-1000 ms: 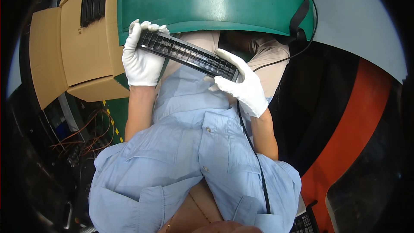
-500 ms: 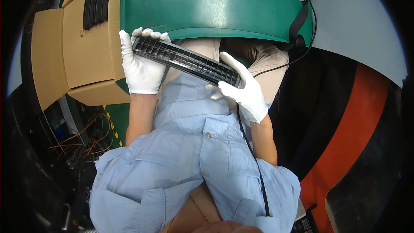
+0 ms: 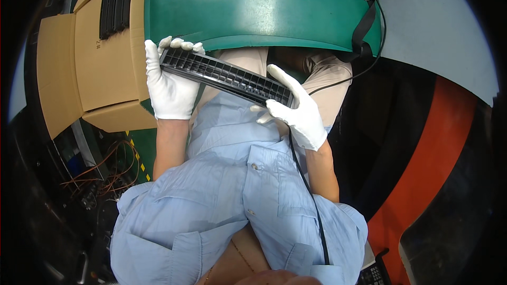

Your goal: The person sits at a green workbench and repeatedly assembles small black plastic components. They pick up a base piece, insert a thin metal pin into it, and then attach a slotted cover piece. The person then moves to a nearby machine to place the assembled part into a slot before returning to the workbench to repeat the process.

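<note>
Black grille strip held in both gloved hands, not yet set down.

Beyond the fingertips: green table [image 3: 237, 16], with cardboard box [image 3: 100, 63] to the left holding more black strips [image 3: 113, 2]. Between the hands, above the lap: long black slatted grille [image 3: 227, 76], lifted clear of the table edge. Left hand [image 3: 169, 87] wrapped round one end, fingers [image 3: 179, 45] curled over the far edge; right hand [image 3: 298, 111] bracing the other end, fingers [image 3: 282, 76] extended along its side. Placement apparently left to do.
</note>
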